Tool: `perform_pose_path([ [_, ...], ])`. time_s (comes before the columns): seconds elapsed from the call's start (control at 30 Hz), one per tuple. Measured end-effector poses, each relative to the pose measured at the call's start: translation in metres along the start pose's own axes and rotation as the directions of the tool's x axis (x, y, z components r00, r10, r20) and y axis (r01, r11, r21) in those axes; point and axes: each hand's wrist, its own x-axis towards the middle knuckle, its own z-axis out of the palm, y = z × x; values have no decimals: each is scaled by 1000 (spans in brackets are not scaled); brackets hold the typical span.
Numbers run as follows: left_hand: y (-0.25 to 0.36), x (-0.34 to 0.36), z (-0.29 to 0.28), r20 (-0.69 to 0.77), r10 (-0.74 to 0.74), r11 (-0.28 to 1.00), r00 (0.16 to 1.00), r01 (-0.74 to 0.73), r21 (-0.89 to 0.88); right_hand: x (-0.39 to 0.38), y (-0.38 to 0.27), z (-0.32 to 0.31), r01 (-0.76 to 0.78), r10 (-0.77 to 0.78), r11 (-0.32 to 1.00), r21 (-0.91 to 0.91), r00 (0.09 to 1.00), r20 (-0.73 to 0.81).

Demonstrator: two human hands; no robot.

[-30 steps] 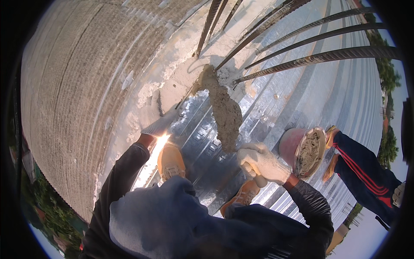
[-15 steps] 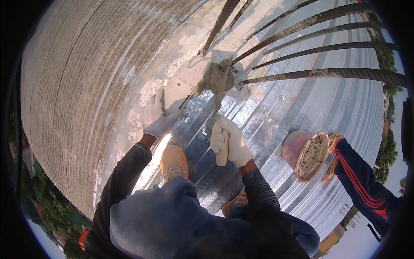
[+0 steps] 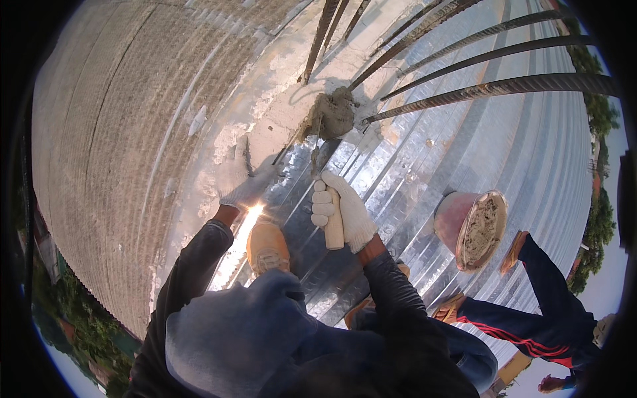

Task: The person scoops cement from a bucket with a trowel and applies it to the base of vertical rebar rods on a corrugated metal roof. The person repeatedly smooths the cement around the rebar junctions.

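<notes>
In the head view, the person's gloved right hand (image 3: pixel 345 212) was closed firmly around the pale wooden handle of a trowel (image 3: pixel 334 229), fingers wrapped over the grip. The trowel was near the middle of the scene, its handle slanting toward the person. Its narrow, mortar-smeared blade pointed to the far side and met a lump of wet grey mortar (image 3: pixel 334 113) there. That lump sat at the edge of a pale concrete ledge (image 3: pixel 282 123), just beside the feet of several ribbed steel reinforcing bars (image 3: pixel 504 86), which fanned out toward the far right.

The gloved left hand (image 3: pixel 237 176) rested on the ledge at the left, well apart from the trowel. Its glove nearly matched the concrete, so I could not tell how far its fingers were open or whether they had hold of anything. Nearer the person, beside its cuff, sunlight glared off the ribbed metal decking (image 3: pixel 531 152), and a tan shoe (image 3: pixel 268 245) stood close by.

To the right, a pinkish-red bucket (image 3: pixel 451 219) stood on the decking with grey mortar visible inside its rim. Near it, at the near right, was a co-worker in dark trousers with red stripes (image 3: pixel 514 328), feet apart. A brown ribbed surface (image 3: pixel 126 119) filled the far left.
</notes>
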Motion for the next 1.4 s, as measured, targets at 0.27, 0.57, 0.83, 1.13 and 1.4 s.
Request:
perform_pose_path([
  [0.27, -8, -3, -4, 55, -37, 994, 998, 42, -102, -26, -31, -11, 12, -15, 997, 75, 999, 45],
  [0.57, -20, -4, 3, 10, 7, 995, 1000, -6, -101, -7, -49, -1, 53, -99, 981, 188, 964, 247],
  [0.83, 8, -5, -12, 65, -46, 985, 997, 56, -163, 36, -68, -12, 23, -122, 946, 324, 949, 290],
  [1.13, -5, -1, 2, 11, 4, 1000, 1000, -4, -8, 7, -38, -1, 311, -329, 937, 158, 939, 105],
  [1.4, -10, 3, 5, 76, -45, 999, 996, 47, -21, -7, -12, 30, 353, -364, 928, -118, 926, -96],
])
